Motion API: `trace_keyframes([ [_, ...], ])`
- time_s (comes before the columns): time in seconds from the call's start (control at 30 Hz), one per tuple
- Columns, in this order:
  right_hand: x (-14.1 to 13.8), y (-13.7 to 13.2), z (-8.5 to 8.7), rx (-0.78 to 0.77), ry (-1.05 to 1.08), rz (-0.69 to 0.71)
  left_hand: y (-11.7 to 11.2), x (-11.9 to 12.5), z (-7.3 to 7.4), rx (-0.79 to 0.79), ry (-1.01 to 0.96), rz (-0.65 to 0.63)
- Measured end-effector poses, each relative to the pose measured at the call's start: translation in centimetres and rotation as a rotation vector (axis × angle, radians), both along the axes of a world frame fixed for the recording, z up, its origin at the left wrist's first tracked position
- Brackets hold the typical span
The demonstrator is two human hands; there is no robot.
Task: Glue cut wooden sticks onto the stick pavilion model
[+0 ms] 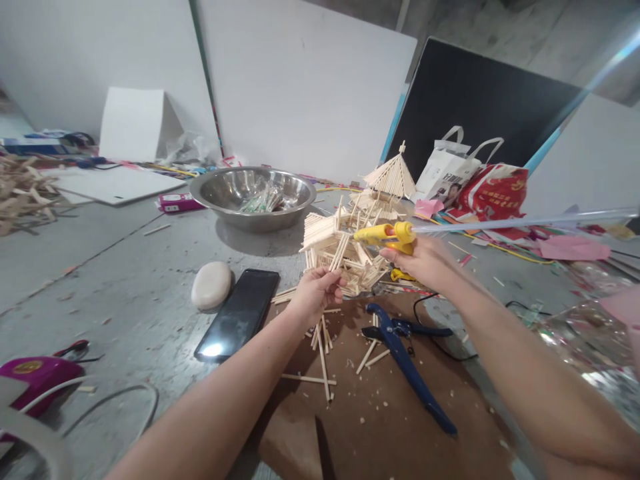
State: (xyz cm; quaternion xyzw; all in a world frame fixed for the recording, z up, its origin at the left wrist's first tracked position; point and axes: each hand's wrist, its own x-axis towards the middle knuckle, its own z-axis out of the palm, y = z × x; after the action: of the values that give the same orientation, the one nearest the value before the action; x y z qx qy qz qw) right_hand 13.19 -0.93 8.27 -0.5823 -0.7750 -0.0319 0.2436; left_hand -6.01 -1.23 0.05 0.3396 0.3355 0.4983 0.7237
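My right hand (420, 260) is closed around a yellow hot glue gun (383, 233), with a long clear glue stick (525, 220) running out of its back to the right. The gun's nozzle points left, close to a model building made of thin wooden sticks (320, 232). In my left hand (320, 290), thumb and fingers pinch thin wooden sticks (340, 253) at the model's front; I cannot tell if these touch the model. Below lies a brown board (370, 413) with loose cut sticks (321, 353) and a blue-handled cutter (410, 367).
Left of the board are a black phone (239, 313) and a whitish rounded object (211, 285). A steel basin (253, 220) with plastic packets stands behind. A tiered stick roof (393, 175) rises beyond the model. Bags (493, 190) sit back right; a cable (150, 400) lies front left.
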Motion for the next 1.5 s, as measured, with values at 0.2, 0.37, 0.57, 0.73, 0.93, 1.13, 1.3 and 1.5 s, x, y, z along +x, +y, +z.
trace_keyframes([
  [0.2, 0.0, -0.1, 0.1, 0.013, 0.008, 0.013, 0.0, -0.1, 0.0, 0.001, 0.000, 0.000],
  [0.37, 0.1, -0.2, 0.2, -0.002, -0.021, -0.021, 0.0, -0.1, 0.0, 0.009, -0.002, -0.002],
  [0.57, -0.1, -0.1, 0.2, -0.012, -0.002, -0.012, 0.0, -0.1, 0.1, 0.009, -0.009, 0.006],
  [0.73, -0.1, -0.1, 0.2, -0.010, 0.010, 0.002, 0.0, -0.1, 0.1, -0.006, 0.002, 0.011],
  [0.93, 0.0, -0.2, 0.1, -0.003, 0.020, 0.022, 0.1, -0.2, 0.1, -0.018, 0.023, 0.014],
  [1.13, 0.0, -0.7, 0.6, -0.028, 0.027, 0.010, 0.0, -0.3, -0.2, -0.034, 0.029, -0.010],
  [1.3, 0.1, -1.4, 0.9, -0.082, 0.071, -0.009, -0.1, -0.4, 0.0, -0.047, 0.045, -0.027],
  [1.5, 1.4, -2.0, -0.1, -0.160, 0.221, -0.008, -0.3, -0.5, 0.0, -0.079, 0.136, -0.043],
])
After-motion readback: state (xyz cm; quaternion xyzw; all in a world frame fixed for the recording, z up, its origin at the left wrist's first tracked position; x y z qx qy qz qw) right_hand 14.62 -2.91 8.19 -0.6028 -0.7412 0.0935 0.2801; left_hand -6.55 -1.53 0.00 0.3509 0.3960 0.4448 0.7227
